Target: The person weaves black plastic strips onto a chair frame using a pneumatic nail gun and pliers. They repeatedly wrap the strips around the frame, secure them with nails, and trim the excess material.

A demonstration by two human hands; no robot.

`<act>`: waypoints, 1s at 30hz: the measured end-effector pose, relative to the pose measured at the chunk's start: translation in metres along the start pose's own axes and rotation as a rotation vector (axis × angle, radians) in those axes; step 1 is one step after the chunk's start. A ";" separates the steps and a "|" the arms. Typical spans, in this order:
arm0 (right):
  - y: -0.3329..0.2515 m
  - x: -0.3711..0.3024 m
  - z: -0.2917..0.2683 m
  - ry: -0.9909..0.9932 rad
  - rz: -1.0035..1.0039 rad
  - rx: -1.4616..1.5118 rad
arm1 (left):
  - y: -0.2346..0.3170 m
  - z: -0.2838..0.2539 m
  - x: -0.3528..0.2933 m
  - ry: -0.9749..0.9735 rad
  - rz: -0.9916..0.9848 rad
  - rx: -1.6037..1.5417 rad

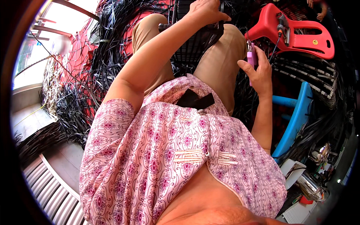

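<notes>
White glare floods in from the left.

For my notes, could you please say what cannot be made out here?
Bare left hand: fingers partly cut off by head view's top edge.
Purple-handled metal tool: partly hidden by right hand, head view.
Black gridded frame: far end past head view's top edge.

We see a loose, pale pink shirt printed with magenta medallions and curling purple scrollwork, its wide left sleeve ending near the elbow. At the open V-shaped neckline we find ribbed cream trim in short horizontal rows on both sides, and lower down a folded black piece we cannot identify. We also see plain tan trousers, while the left hand and right hand are bare.
</notes>
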State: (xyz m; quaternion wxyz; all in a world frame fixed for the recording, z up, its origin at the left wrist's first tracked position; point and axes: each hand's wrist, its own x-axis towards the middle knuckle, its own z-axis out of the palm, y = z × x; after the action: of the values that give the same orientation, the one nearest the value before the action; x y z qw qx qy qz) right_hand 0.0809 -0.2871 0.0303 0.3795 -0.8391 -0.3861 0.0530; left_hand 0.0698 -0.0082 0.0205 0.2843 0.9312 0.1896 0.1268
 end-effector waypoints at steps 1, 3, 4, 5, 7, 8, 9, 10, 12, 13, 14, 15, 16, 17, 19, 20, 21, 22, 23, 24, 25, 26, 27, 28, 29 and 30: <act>-0.001 0.003 0.001 -0.003 -0.050 -0.142 | -0.003 0.007 0.005 -0.047 -0.030 0.012; 0.006 0.007 0.003 -0.009 -0.094 -0.185 | -0.007 0.014 0.007 -0.010 -0.049 -0.149; 0.010 0.010 0.004 -0.013 -0.117 -0.207 | -0.010 0.017 0.008 0.009 -0.060 -0.229; 0.012 0.014 0.003 -0.031 -0.140 -0.272 | -0.005 0.012 0.003 0.036 -0.075 -0.407; 0.015 0.023 0.000 -0.067 -0.189 -0.404 | -0.021 0.019 0.011 -0.209 -0.029 -0.738; 0.017 0.029 -0.001 -0.076 -0.212 -0.415 | -0.027 0.018 0.014 -0.324 -0.005 -0.901; 0.021 0.033 -0.002 -0.079 -0.220 -0.431 | -0.004 0.001 -0.003 -0.245 -0.059 -1.027; 0.025 0.036 -0.003 -0.082 -0.228 -0.447 | -0.001 -0.003 -0.002 -0.303 -0.041 -1.018; 0.021 0.043 -0.003 -0.148 -0.237 -0.449 | -0.004 -0.014 -0.005 -0.396 -0.014 -0.997; 0.020 0.047 -0.003 -0.180 -0.242 -0.449 | -0.008 -0.010 -0.006 -0.403 0.032 -1.058; 0.022 0.050 -0.001 -0.178 -0.270 -0.460 | -0.005 -0.012 -0.008 -0.397 0.042 -1.042; 0.026 0.053 0.003 -0.175 -0.298 -0.470 | 0.000 -0.014 -0.012 -0.393 0.052 -1.027; 0.029 0.056 0.005 -0.172 -0.325 -0.481 | 0.002 -0.015 -0.014 -0.388 0.063 -1.011; 0.029 0.060 0.006 -0.181 -0.337 -0.486 | -0.002 -0.014 -0.012 -0.443 0.091 -1.083; 0.029 0.066 0.008 -0.199 -0.360 -0.495 | -0.011 -0.012 -0.009 -0.442 0.119 -1.058; 0.029 0.069 0.007 -0.211 -0.360 -0.509 | -0.010 -0.016 -0.008 -0.444 0.135 -1.047; 0.028 0.072 0.006 -0.223 -0.360 -0.524 | -0.009 -0.020 -0.007 -0.441 0.150 -0.980; 0.028 0.075 0.004 -0.234 -0.359 -0.538 | -0.008 -0.026 -0.005 -0.437 0.165 -0.912; 0.028 0.078 0.003 -0.256 -0.378 -0.535 | -0.006 -0.029 -0.007 -0.434 0.172 -0.845; 0.029 0.083 0.001 -0.278 -0.397 -0.531 | -0.007 -0.027 -0.006 -0.444 0.153 -0.897; 0.030 0.087 -0.001 -0.299 -0.415 -0.528 | -0.006 -0.024 -0.004 -0.455 0.134 -0.950; 0.029 0.090 -0.003 -0.312 -0.429 -0.524 | -0.006 -0.023 -0.002 -0.465 0.114 -1.000; 0.029 0.093 -0.006 -0.325 -0.442 -0.520 | -0.006 -0.022 -0.002 -0.463 0.113 -1.017; 0.028 0.096 -0.008 -0.337 -0.456 -0.516 | -0.006 -0.022 -0.001 -0.462 0.112 -1.033; 0.030 0.101 -0.010 -0.345 -0.468 -0.515 | -0.006 -0.023 0.000 -0.461 0.112 -1.051; 0.030 0.104 -0.011 -0.370 -0.459 -0.500 | -0.006 -0.023 0.001 -0.467 0.113 -1.039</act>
State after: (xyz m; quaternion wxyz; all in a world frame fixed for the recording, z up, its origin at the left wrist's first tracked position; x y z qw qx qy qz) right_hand 0.1757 -0.2340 0.0392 0.0891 -0.7738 -0.6268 0.0215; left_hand 0.0609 0.0082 0.0355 0.7318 0.6813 -0.0154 0.0093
